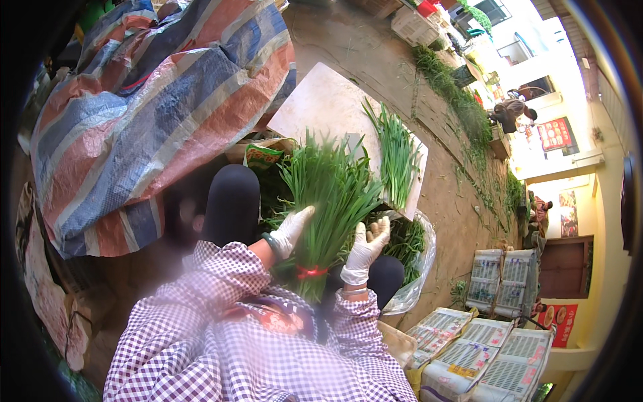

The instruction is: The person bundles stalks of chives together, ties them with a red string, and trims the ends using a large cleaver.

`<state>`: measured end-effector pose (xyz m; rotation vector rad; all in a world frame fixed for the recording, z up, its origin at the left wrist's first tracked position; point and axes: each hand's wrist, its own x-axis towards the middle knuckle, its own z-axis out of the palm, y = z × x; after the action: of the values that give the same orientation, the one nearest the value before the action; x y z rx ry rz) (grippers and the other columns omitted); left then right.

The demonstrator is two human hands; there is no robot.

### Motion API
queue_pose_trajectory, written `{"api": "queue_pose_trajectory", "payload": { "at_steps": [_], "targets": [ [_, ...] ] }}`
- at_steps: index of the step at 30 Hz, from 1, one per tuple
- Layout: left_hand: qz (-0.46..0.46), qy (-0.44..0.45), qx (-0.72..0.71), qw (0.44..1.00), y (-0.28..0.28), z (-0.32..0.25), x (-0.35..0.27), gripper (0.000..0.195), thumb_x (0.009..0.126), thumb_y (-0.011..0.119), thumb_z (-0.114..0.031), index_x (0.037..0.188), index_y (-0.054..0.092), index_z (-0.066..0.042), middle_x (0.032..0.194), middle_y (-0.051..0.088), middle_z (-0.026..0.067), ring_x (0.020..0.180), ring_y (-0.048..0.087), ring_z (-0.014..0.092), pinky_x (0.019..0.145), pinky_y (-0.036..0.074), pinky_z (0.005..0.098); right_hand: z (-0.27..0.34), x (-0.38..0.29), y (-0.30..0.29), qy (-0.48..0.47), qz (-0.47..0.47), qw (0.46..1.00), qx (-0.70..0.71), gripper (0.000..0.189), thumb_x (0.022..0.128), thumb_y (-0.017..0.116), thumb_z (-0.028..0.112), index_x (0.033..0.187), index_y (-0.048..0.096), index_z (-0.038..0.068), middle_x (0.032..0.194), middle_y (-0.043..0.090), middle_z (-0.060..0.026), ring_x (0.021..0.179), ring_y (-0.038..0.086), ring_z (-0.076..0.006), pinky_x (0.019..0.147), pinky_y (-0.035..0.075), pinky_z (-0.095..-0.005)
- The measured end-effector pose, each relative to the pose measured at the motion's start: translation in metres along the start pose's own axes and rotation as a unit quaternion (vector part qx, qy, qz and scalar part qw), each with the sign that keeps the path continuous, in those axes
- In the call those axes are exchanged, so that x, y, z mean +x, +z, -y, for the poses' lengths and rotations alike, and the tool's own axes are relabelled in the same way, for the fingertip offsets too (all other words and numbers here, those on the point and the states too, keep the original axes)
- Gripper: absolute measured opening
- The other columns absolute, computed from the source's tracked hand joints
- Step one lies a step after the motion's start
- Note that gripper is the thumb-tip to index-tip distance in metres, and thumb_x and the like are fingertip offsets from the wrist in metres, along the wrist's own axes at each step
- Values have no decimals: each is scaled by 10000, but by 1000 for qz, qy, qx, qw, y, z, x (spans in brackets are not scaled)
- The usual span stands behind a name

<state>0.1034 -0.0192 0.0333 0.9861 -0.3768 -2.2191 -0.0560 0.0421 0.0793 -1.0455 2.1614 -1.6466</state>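
Note:
A large bunch of long green leafy stalks [326, 201], perhaps garlic chives, stands tilted before me, fanned out at the top. A red tie [311, 272] binds it near its cut ends, low at my lap. My left hand [293, 233], in a whitish glove, lies against the bunch's left side; whether its fingers grip is unclear. My right hand [366, 248], gloved too, is raised just right of the bunch with fingers apart and bent, nothing visible in it. Beyond, a smaller loose pile of stalks [396, 161] lies on a pale board [326, 100].
A striped woven plastic sheet [166, 120] bulges at the left. Greens fill a clear plastic bag [427, 251] by my right knee [394, 276]. White plastic crates [467, 346] stand at lower right. Loose greens [457, 95] lie along the floor; a person [510, 113] is farther off.

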Motion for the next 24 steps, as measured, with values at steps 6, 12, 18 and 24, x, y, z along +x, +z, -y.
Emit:
{"api": "queue_pose_trajectory", "payload": {
  "at_steps": [6, 12, 18, 24],
  "targets": [
    [-14, 26, 37, 999, -1, 4, 0, 407, 963, 632, -386, 1151, 677, -27, 1040, 706, 50, 926, 640, 151, 866, 511, 329, 33, -21, 7, -175, 165, 963, -121, 450, 798, 797, 35, 1214, 627, 62, 973, 638, -12, 715, 569, -83, 641, 500, -243],
    [-3, 19, 18, 1000, -7, 8, 4, 431, 958, 642, -390, 1180, 661, -21, 1080, 697, 60, 938, 640, 159, 857, 512, 336, 20, -12, 15, -35, 194, 970, -142, 473, 793, 760, 23, 1235, 590, 31, 903, 639, -22, 709, 569, -90, 653, 494, -242],
    [2, 12, 29, 1000, 3, -1, -6, 421, 958, 647, -380, 1179, 663, -22, 1085, 697, 60, 940, 640, 154, 857, 511, 326, -20, -2, 17, -24, 190, 979, -64, 307, 853, 654, -11, 1158, 617, 6, 857, 646, -7, 717, 575, -62, 663, 490, -222],
    [5, 14, 25, 1000, -6, 4, -2, 416, 958, 650, -370, 1186, 659, -22, 1079, 694, 43, 941, 638, 144, 859, 509, 320, 5, 1, 20, 2, 207, 969, -135, 164, 860, 714, 74, 1006, 677, 10, 747, 612, 45, 647, 533, -59, 619, 460, -225]
  ]
}}
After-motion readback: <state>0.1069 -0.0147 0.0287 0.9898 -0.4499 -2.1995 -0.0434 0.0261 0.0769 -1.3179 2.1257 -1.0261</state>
